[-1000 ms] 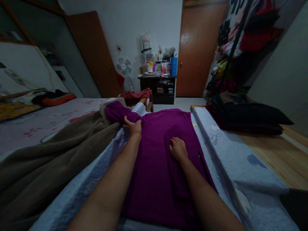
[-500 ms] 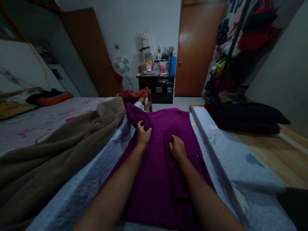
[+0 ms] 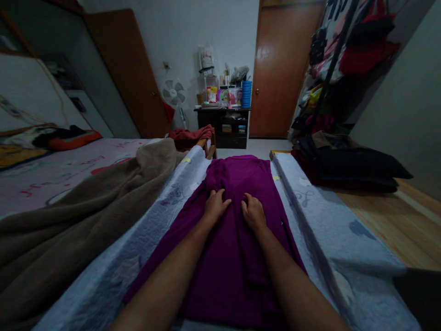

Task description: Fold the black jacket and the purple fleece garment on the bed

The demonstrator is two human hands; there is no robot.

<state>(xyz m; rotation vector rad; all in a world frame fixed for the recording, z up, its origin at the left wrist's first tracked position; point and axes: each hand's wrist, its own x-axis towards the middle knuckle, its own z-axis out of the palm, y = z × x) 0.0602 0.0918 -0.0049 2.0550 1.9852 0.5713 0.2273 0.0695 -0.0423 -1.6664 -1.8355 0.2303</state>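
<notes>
A purple long-sleeved top [image 3: 227,257] lies spread in front of me, its collar end away from me. Its right-hand sleeve is folded inward and runs down along the body. My left hand [image 3: 215,206] has the bunched left-hand sleeve in its curled fingers, while thumb and index finger stand apart. Resting on the folded right-hand sleeve, my right hand [image 3: 254,212] has slightly bent fingers, apart, and grips nothing visible. A small zip pull shows at the garment's right side.
Pale blue patterned bedding [image 3: 182,188] lies under the garment. A brown blanket [image 3: 103,207] covers the left side. Dark folded clothes [image 3: 351,161] are stacked at right. Beyond are a reddish cloth [image 3: 193,133], a black cabinet [image 3: 222,126], a fan [image 3: 174,92] and a door [image 3: 275,69].
My left hand has moved right and nearer to me, bringing the left-hand sleeve inward over the garment's body. My right hand has stayed nearly in place.
</notes>
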